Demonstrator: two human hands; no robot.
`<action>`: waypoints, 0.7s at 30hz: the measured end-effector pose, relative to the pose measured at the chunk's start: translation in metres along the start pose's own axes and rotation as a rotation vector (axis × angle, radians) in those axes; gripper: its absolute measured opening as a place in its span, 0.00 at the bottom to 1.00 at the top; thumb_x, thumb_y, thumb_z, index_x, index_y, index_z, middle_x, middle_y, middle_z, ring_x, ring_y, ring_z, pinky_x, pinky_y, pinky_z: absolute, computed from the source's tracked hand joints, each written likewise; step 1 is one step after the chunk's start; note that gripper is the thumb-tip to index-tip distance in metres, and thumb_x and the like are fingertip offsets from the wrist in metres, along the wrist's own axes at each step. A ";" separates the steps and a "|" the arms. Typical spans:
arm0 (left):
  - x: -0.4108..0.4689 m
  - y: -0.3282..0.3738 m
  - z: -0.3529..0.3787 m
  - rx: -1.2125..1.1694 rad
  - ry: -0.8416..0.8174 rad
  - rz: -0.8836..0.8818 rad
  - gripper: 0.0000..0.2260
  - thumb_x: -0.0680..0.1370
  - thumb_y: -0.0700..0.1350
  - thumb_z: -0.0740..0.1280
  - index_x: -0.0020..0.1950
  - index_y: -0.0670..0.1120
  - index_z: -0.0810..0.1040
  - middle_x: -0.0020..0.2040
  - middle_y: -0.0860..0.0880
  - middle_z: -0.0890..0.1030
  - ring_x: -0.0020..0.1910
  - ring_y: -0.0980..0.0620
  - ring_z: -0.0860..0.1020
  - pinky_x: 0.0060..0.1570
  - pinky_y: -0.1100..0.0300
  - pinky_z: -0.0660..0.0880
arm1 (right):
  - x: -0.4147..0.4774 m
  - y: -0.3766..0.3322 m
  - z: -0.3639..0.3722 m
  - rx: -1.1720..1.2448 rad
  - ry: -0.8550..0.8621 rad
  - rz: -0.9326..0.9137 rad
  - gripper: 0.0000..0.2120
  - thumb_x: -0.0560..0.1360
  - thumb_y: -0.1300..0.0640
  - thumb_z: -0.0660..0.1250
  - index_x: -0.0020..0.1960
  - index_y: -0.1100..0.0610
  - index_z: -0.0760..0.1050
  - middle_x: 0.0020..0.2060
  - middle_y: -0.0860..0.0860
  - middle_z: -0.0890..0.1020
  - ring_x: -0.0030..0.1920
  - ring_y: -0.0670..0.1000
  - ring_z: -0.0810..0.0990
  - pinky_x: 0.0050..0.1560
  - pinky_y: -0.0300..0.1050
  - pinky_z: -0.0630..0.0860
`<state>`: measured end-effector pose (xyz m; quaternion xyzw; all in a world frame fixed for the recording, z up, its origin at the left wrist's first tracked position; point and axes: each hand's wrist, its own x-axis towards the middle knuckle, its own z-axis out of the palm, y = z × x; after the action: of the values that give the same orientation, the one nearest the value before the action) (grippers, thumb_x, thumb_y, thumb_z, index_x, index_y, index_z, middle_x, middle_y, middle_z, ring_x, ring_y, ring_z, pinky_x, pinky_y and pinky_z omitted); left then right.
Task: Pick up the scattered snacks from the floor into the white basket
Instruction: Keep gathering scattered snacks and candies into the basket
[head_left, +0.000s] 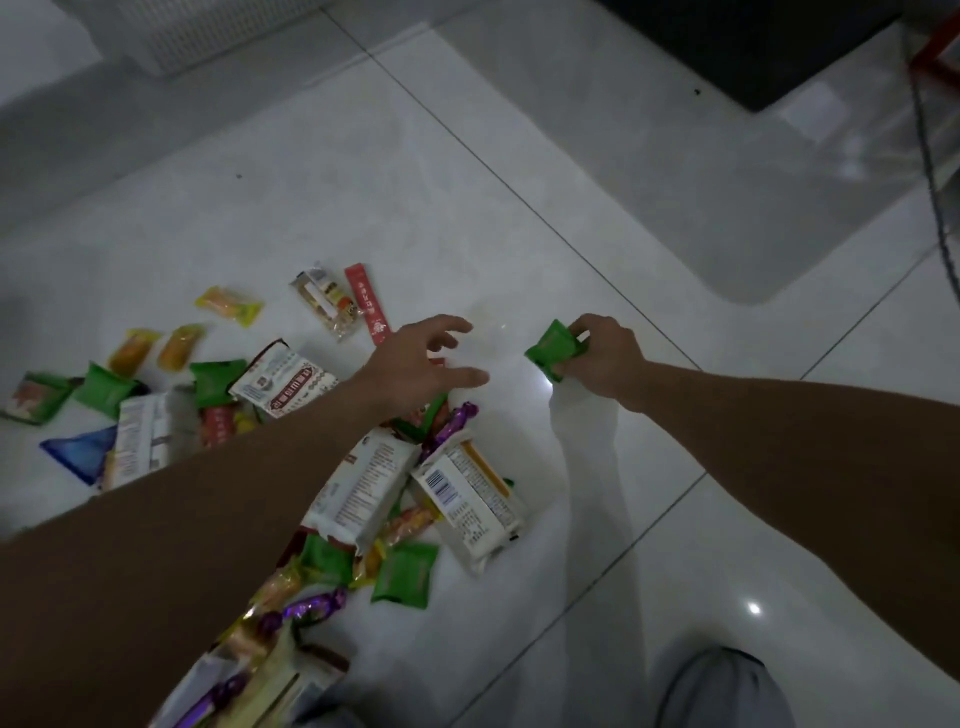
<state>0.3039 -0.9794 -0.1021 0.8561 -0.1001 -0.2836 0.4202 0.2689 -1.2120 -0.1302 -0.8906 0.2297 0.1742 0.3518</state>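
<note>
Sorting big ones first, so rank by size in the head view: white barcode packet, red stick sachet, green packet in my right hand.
1. White barcode packet, nearer the camera.
2. Red stick sachet and green packet: alike; right hand covers part of the green.

Our left forearm (208, 519) hides part of the snack pile (363, 488), which the bottom edge cuts off. Our right fingers (582, 326) cover part of the green packet (550, 349).

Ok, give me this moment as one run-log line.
left hand: open, fingers spread over snack pile | right hand: grips green packet | floor: many snacks not yet picked up
</note>
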 end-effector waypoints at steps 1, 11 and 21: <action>-0.002 0.001 0.002 0.043 -0.055 0.016 0.27 0.65 0.54 0.78 0.62 0.57 0.75 0.57 0.53 0.77 0.58 0.54 0.74 0.49 0.63 0.71 | 0.001 0.000 0.001 0.059 0.014 0.019 0.19 0.67 0.60 0.76 0.56 0.59 0.76 0.52 0.58 0.79 0.51 0.56 0.79 0.44 0.44 0.75; -0.011 -0.009 0.022 0.859 -0.506 0.284 0.38 0.53 0.70 0.75 0.60 0.60 0.73 0.55 0.56 0.75 0.55 0.55 0.68 0.58 0.54 0.68 | -0.005 -0.002 0.002 0.512 0.001 0.188 0.08 0.70 0.65 0.74 0.43 0.59 0.75 0.45 0.60 0.80 0.37 0.54 0.81 0.48 0.49 0.82; -0.004 -0.012 0.017 0.666 -0.363 0.190 0.23 0.60 0.60 0.78 0.46 0.53 0.72 0.46 0.52 0.75 0.48 0.51 0.71 0.46 0.56 0.68 | 0.005 -0.019 -0.006 0.705 0.019 0.203 0.10 0.69 0.69 0.73 0.40 0.60 0.72 0.52 0.64 0.80 0.49 0.60 0.82 0.41 0.46 0.82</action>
<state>0.2901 -0.9815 -0.1177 0.8684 -0.3382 -0.3424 0.1193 0.2843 -1.2054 -0.1179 -0.6887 0.3661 0.1103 0.6161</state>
